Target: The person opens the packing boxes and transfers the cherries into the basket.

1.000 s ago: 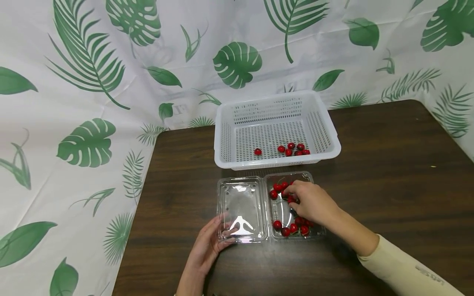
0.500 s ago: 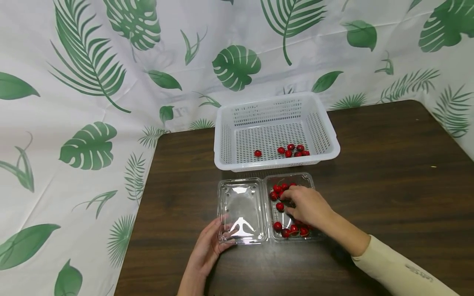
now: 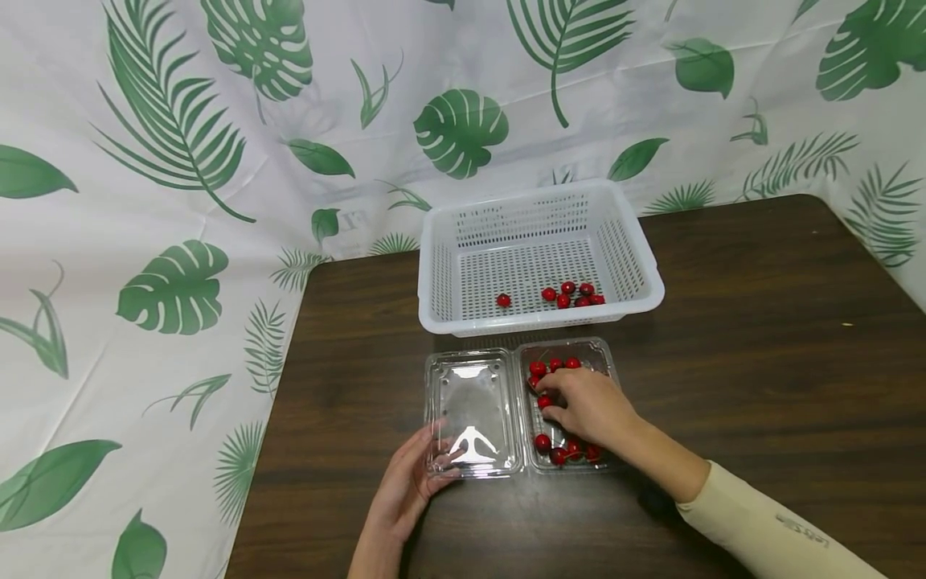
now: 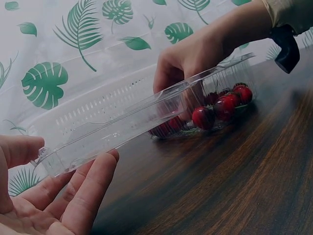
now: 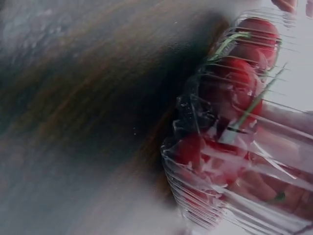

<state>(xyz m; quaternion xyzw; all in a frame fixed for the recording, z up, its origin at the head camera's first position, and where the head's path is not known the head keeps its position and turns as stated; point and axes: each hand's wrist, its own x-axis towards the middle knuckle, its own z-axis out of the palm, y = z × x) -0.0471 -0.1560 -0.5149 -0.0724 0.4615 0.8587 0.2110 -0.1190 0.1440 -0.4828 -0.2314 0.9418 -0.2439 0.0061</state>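
Note:
A clear plastic clamshell box lies unfolded on the table. My left hand [image 3: 408,478] holds the outer edge of its lid [image 3: 473,414], thumb on top and fingers underneath; in the left wrist view this lid [image 4: 98,134] tilts up. Inside the other half, the tray [image 3: 531,422], sit several red cherries [image 3: 559,456] with stems. My right hand [image 3: 593,406] reaches down into the tray, its curled thumb and fingers around a cherry [image 3: 544,401] near the hinge side. Other cherries [image 5: 234,88] show blurred through the ribbed tray wall in the right wrist view.
Behind the clamshell stands a white perforated plastic basket [image 3: 437,322] with several cherries [image 3: 563,300] along its front right. Everything rests on a dark wooden table [image 3: 767,322], against a white leaf-print cloth [image 3: 275,201].
The right hand has shifted left inside the tray, and a cherry at its fingertips has moved toward the hinge side. My left hand keeps its hold on the lid.

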